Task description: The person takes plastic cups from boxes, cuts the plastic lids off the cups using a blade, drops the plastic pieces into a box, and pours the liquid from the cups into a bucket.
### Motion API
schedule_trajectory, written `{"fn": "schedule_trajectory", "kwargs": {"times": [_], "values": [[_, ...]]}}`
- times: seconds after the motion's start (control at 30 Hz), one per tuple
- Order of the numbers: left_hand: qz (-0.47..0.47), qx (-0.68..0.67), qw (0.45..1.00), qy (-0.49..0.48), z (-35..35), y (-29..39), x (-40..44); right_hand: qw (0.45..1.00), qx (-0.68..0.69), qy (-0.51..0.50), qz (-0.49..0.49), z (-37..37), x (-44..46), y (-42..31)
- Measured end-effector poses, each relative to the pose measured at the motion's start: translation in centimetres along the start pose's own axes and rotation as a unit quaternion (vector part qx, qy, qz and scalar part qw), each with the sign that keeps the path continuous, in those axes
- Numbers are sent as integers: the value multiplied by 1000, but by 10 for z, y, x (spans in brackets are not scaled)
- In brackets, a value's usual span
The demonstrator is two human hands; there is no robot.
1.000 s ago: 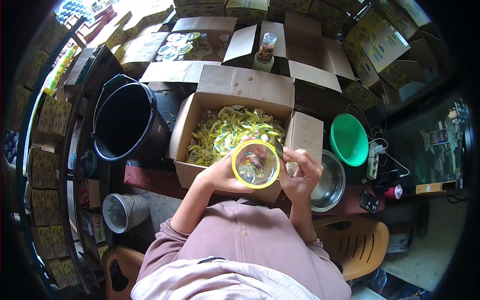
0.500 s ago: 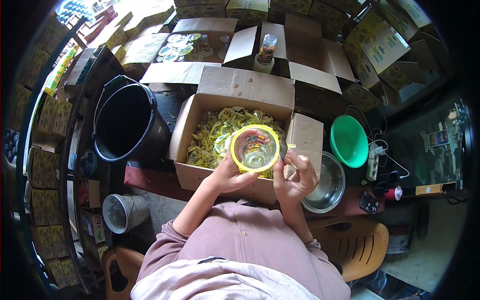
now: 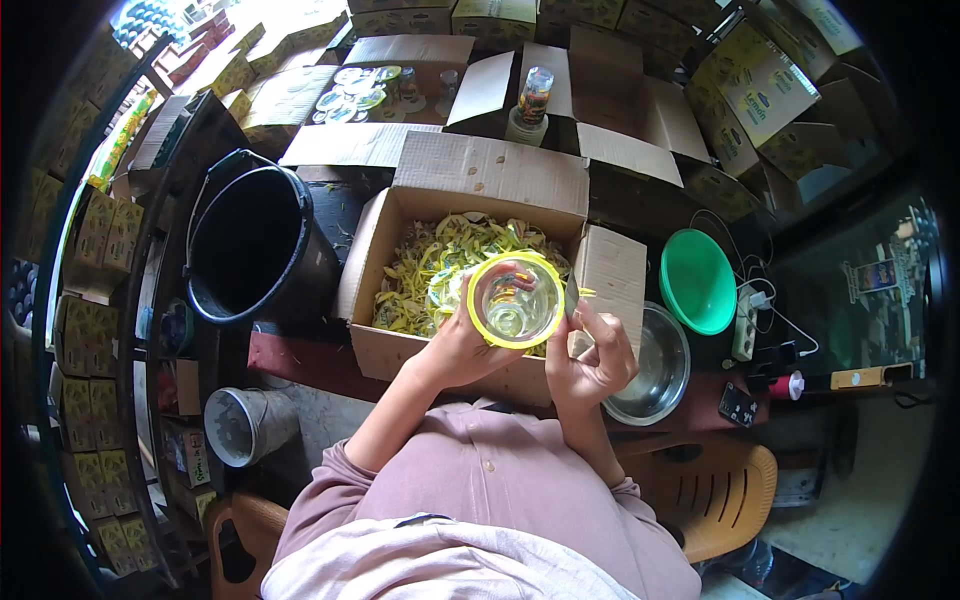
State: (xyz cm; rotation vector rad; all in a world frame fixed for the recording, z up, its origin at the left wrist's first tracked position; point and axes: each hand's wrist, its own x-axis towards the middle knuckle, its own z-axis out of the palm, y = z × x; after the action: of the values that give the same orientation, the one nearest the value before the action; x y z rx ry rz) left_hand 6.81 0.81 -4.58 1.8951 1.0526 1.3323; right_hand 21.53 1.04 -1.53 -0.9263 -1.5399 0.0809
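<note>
My left hand [image 3: 465,335] is wrapped round a clear plastic cup [image 3: 508,318] with a bright yellow rim, its open mouth turned up towards me. Close to the rim's right side, my right hand [image 3: 592,355] is closed in a pinch on a thin, dark, blade-like piece [image 3: 573,299], whose exact kind is hard to make out. A short yellow strip [image 3: 587,293] sticks out beside its tip. Beneath both hands stands an open cardboard box [image 3: 365,250] filled with yellow plastic trimmings [image 3: 420,265].
A black bucket [image 3: 318,245] stands left of the box, with a grey pail [image 3: 215,430] lower down. To the right are a green bowl [image 3: 698,285], a metal bowl [image 3: 680,375] and a power strip [image 3: 744,325]. Stacked cups [image 3: 535,95] and open cartons [image 3: 640,145] lie behind.
The cup has shifted very slightly to the right and tilted a little in my left hand. My right hand stays almost in place beside the rim.
</note>
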Motion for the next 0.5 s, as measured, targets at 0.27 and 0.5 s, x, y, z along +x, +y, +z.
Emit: {"fn": "schedule_trajectory", "kwargs": {"times": [0.27,0.5], "values": [[33,29,998,-46,-3,1,-2,1000,-7,-23,1,-1,6,3],[7,-3,999,-36,-6,4,1,993,87,-10,80,-4,5,6]]}}
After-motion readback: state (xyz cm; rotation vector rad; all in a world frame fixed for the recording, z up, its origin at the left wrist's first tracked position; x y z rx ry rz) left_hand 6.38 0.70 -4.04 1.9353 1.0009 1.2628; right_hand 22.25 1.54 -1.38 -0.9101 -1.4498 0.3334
